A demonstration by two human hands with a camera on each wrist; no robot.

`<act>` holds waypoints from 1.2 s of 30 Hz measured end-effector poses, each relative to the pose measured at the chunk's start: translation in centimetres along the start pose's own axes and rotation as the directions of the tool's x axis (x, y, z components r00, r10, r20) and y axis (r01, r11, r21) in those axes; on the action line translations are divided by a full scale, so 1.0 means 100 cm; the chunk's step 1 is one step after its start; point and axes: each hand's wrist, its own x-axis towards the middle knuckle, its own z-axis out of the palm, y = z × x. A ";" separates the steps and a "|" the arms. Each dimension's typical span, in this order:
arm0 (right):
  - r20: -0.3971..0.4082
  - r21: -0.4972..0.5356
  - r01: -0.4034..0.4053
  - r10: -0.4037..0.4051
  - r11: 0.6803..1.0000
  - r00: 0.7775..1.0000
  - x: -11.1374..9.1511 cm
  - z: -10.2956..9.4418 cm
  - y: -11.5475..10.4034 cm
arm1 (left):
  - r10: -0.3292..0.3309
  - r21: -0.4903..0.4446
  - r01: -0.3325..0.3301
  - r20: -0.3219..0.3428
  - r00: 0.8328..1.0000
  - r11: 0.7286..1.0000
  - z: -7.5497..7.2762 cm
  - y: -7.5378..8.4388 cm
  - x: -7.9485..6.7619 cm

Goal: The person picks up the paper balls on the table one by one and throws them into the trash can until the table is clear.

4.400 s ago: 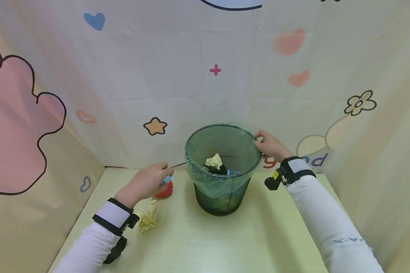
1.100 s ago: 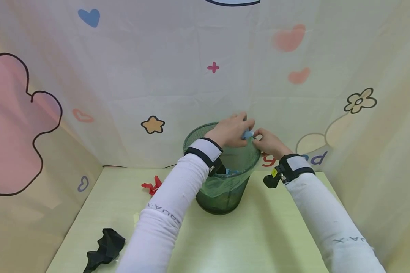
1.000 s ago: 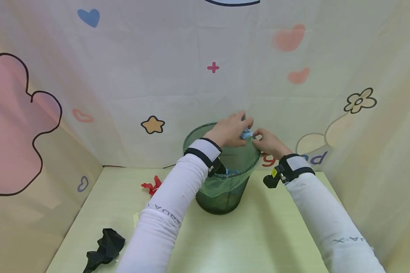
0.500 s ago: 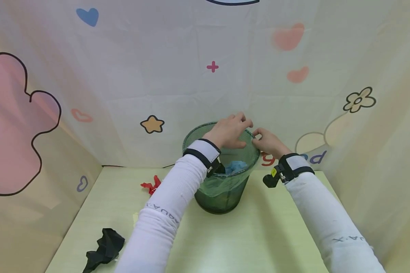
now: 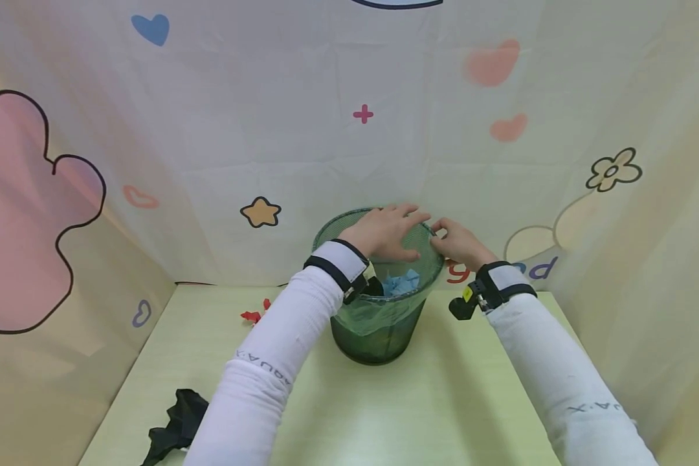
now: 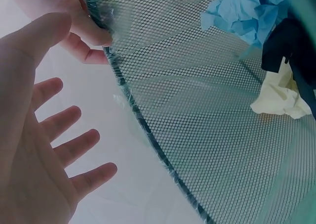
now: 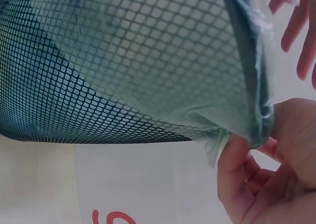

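Note:
A mesh wastebasket (image 5: 378,346) with a thin green bag liner (image 7: 202,115) folded over its rim stands upright on the table. My left hand (image 5: 384,232) is over its mouth, fingers spread and holding nothing. At the right of the rim, my right hand (image 5: 461,246) pinches the edge and liner between thumb and fingers. Inside lie a crumpled blue paper (image 5: 403,282), a black crumpled paper (image 6: 289,46) and a pale yellow one (image 6: 279,95). My left wrist and forearm cover part of the basket in the head view.
On the table (image 5: 338,421), a crumpled black paper (image 5: 179,424) lies at the front left. A red crumpled paper (image 5: 252,317) sits farther back, partly hidden by my left sleeve. A printed curtain (image 5: 303,129) stands behind the table and at both sides.
My left hand carried the blue paper from the left to the basket and let it fall in. Since then its fingers have spread and it has shifted slightly left. My right hand keeps its hold.

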 end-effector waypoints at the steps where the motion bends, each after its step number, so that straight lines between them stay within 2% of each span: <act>1: 0.001 0.007 -0.002 0.002 1.000 1.000 0.000 0.000 0.000 | 0.004 0.004 -0.004 -0.003 1.000 1.000 0.000 -0.001 -0.002; 13: 0.008 0.032 -0.013 0.013 0.999 1.000 0.000 0.001 0.000 | 0.066 0.014 -0.066 -0.080 0.995 0.998 -0.007 -0.011 -0.033; 23: 0.006 0.013 0.016 -0.016 1.000 1.000 -0.001 0.002 0.000 | 0.106 -0.049 -0.115 -0.161 0.981 0.992 -0.014 -0.034 -0.065; 29: 0.008 0.014 0.018 -0.018 1.000 1.000 -0.003 0.002 -0.001 | 0.095 -0.086 -0.116 -0.219 0.971 0.989 -0.013 -0.051 -0.092; 36: 0.007 0.019 0.019 -0.019 1.000 1.000 -0.003 0.001 -0.001 | 0.036 -0.092 -0.065 -0.287 0.957 0.994 -0.004 -0.072 -0.124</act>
